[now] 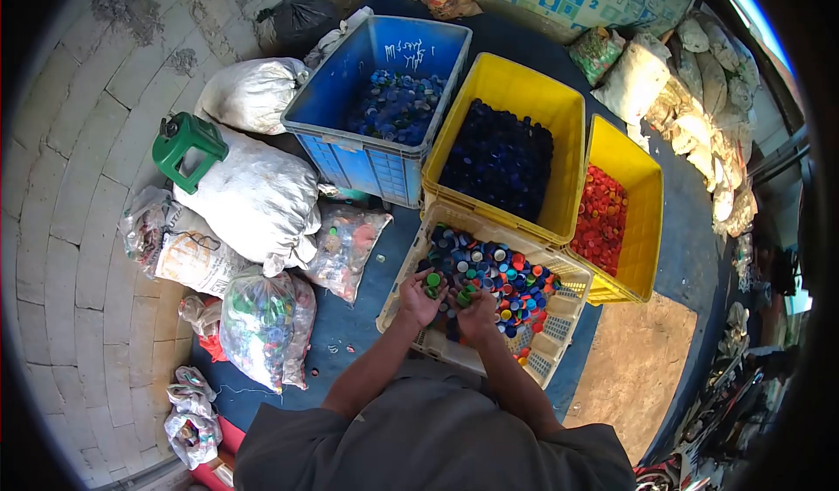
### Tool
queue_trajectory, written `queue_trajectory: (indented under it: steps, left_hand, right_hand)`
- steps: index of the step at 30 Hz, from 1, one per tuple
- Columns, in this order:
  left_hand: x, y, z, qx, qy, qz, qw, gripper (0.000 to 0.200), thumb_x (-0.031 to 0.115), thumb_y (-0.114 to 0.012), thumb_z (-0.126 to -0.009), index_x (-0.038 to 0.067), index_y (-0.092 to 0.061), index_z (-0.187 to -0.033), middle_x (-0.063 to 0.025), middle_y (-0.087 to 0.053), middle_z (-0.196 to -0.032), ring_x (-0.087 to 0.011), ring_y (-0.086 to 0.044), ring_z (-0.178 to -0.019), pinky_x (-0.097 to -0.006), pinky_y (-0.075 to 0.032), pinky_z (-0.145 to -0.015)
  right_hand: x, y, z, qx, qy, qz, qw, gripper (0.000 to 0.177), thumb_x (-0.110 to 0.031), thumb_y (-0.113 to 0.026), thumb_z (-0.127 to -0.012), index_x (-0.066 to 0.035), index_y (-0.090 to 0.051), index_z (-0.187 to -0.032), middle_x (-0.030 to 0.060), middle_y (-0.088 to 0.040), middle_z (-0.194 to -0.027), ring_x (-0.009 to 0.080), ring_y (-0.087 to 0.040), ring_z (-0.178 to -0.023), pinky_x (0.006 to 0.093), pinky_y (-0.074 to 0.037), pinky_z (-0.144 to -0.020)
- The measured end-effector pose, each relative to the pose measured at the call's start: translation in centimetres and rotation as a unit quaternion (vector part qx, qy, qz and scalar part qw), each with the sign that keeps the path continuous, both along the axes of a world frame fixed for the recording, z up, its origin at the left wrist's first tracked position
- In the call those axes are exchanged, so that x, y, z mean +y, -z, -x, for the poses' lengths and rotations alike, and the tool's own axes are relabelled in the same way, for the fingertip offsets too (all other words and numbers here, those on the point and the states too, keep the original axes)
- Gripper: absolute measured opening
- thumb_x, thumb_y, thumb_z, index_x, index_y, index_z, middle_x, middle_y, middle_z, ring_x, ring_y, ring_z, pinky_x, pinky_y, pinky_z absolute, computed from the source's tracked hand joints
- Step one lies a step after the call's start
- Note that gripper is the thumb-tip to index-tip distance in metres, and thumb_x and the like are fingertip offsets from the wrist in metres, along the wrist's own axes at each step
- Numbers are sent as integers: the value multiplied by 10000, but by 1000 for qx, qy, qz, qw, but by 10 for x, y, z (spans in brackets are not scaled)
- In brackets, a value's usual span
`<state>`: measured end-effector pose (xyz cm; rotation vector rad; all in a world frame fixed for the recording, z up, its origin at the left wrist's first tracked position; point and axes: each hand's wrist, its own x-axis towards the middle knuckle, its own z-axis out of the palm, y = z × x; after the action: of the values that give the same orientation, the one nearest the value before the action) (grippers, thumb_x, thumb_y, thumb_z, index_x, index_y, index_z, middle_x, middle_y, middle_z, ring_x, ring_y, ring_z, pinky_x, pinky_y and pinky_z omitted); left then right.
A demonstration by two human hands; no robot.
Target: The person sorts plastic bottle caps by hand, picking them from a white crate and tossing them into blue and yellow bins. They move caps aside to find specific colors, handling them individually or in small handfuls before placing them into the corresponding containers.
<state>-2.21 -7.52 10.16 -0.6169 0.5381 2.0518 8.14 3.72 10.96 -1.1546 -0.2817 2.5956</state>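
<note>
A cream slatted plastic crate point(559, 351) lies in front of me, holding a heap of mixed bottle caps point(516, 277) in blue, white, red, green and other colours. Over its left part is my left hand point(421, 299), palm up with fingers curled around green bottle caps point(433, 279). Close by on the right, my right hand point(476, 314) has its fingers curled on more green caps point(466, 295). Both hands are just above the heap, a small gap apart.
Behind the crate stand a blue bin point(350, 141) of mixed caps, a yellow bin point(572, 132) of dark blue caps and another yellow bin point(651, 194) of red caps. White sacks point(253, 194), a green jerrycan point(185, 152) and clear bags point(258, 325) crowd the left. Cardboard point(634, 360) lies right.
</note>
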Motion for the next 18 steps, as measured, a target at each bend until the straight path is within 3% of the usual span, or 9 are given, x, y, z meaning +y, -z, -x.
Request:
queue_trajectory:
  steps: [4, 9, 12, 15, 18]
  left_hand:
    - [1, -12, 18, -29, -18, 22, 999, 306, 289, -492, -848, 48, -551, -1027, -95, -601, -954, -259, -557, -915, -411, -409, -906]
    - [32, -59, 88, 32, -50, -38, 997, 279, 289, -479, -883, 46, -540, -1003, -106, -586, -945, -255, -547, -902, -398, -410, -892]
    - [55, -107, 133, 100, -71, -78, 989, 297, 299, -489, -893, 39, -520, -1031, -120, -584, -965, -266, -549, -922, -397, -398, -920]
    - [71, -126, 148, 102, -58, -87, 989, 344, 313, -490, -896, 25, -482, -1085, -149, -567, -1018, -287, -545, -963, -417, -375, -976]
    - [97, -132, 142, 103, -19, -66, 992, 301, 321, -505, -895, 53, -535, -1027, -104, -599, -953, -252, -553, -929, -389, -394, -921]
  right_hand:
    - [0, -2, 25, -18, -4, -3, 1000, 377, -61, -446, -754, -10, -459, -1127, 151, -518, -1036, 299, -541, -948, 438, -452, -924]
    - [30, -40, 98, 80, 8, -54, 995, 383, -57, -452, -748, 15, -468, -1124, 158, -524, -1025, 312, -541, -974, 457, -452, -945]
    - [49, -90, 137, 139, 38, -54, 988, 374, -40, -445, -752, 39, -463, -1117, 164, -522, -998, 319, -550, -960, 450, -482, -925]
    - [62, -115, 145, 163, 72, -35, 983, 385, -30, -437, -747, 56, -455, -1122, 175, -505, -1025, 335, -546, -972, 454, -479, -942]
    - [79, -121, 136, 157, 118, -19, 980, 406, -35, -434, -745, 62, -448, -1138, 182, -484, -1077, 351, -534, -1002, 456, -463, -962]
